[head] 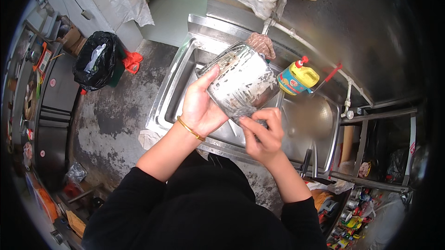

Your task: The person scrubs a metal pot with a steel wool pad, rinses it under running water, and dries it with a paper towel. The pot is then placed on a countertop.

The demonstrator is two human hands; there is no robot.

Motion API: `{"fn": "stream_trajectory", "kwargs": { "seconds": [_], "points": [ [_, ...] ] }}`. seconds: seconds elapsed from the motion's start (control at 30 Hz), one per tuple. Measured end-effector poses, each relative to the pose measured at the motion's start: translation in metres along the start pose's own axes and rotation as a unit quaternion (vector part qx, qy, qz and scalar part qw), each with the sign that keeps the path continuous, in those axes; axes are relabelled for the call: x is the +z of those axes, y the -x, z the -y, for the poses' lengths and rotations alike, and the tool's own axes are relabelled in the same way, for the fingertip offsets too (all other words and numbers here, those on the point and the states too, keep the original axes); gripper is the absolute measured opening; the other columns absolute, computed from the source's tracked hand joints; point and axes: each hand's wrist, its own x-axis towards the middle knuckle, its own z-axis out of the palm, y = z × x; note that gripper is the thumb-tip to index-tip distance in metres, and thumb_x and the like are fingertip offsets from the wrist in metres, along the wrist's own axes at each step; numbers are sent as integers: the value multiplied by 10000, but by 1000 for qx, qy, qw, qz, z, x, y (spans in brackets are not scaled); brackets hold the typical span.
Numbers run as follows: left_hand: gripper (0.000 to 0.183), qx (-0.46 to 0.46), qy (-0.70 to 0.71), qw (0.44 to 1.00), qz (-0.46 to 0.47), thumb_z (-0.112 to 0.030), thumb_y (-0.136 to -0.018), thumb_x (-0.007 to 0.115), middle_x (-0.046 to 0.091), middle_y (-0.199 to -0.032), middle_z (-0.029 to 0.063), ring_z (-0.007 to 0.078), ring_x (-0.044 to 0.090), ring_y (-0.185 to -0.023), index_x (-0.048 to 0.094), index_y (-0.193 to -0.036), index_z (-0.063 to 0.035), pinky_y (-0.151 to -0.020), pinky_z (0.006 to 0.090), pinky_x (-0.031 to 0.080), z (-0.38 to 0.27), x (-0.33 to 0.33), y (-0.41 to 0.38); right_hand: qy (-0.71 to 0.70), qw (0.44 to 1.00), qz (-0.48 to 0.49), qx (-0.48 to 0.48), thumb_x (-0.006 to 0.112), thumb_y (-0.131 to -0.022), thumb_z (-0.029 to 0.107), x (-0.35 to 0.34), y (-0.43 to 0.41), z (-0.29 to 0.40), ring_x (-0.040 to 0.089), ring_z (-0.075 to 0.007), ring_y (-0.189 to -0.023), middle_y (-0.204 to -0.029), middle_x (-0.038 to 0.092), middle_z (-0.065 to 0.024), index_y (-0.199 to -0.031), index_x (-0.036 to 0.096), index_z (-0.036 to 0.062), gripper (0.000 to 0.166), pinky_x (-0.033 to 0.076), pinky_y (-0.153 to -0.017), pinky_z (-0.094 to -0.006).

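Observation:
A cylindrical container [243,79], coated with patchy white and dark residue, is tilted over the left basin of a stainless steel sink [170,90]. My left hand [201,104] grips it from the left and below, thumb along its side; whether it is glass or metal is hard to tell. In my right hand [264,135] is a grey steel wool scourer [241,112], pinched by the fingers and pressed against the container's lower edge. The container hides part of the basin and the sink's back rim.
Behind the container hangs a brownish cloth [262,44]. A yellow detergent jug [299,77] with a red pump stands at the sink's back. The right basin holds a round metal strainer or pan [320,116]. A black-bagged bin [95,60] sits on the floor at left.

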Motion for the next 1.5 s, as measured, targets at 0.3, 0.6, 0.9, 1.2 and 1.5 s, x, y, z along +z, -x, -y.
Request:
{"fn": "stream_trajectory", "kwargs": {
  "seconds": [0.3, 0.6, 0.9, 1.2, 1.5],
  "points": [
    [433, -19, -68, 997, 31, -206, -911, 498, 567, -1236, 158, 273, 538, -1156, 462, -1275, 27, -1020, 424, 382, 12, -4, -8, -77, 980, -97, 156, 605, -848, 107, -9, -13, -19, 486, -394, -1200, -1222, 531, -229, -1136, 616, -11, 311, 379, -1003, -434],
    [468, 29, -96, 994, 35, -235, -918, 436, 538, -1272, 145, 264, 534, -1167, 411, -1318, 7, -1022, 418, 393, 23, -16, -1, 21, 974, -132, 182, 577, -844, 104, 11, -8, -19, 482, -276, -1052, -1098, 478, -169, -1154, 570, -35, 340, 377, -942, -370],
    [456, 59, -142, 986, -69, -351, -983, 368, 544, -1268, 128, 243, 536, -1170, 444, -1295, -27, -997, 378, 422, 31, -24, 2, -12, 993, -9, 116, 687, -683, -34, 24, -27, 12, 516, -236, -803, -861, 529, -86, -957, 689, 43, 285, 435, -712, -324],
    [516, 4, -83, 996, -13, -424, -1000, 324, 543, -1248, 122, 229, 530, -1168, 423, -1297, -13, -1017, 376, 399, 26, -31, 5, -67, 990, 15, 126, 684, -698, -43, 28, -26, 22, 538, -245, -652, -731, 509, -103, -886, 675, 14, 197, 442, -586, -324],
    [501, 53, -138, 989, -30, -424, -997, 345, 521, -1261, 106, 223, 511, -1179, 395, -1331, -54, -1025, 381, 393, 27, -25, 7, -27, 993, -10, 113, 676, -721, -50, 24, -30, 10, 508, -185, -635, -727, 517, -81, -858, 691, 29, 159, 416, -560, -277]
  ]
}}
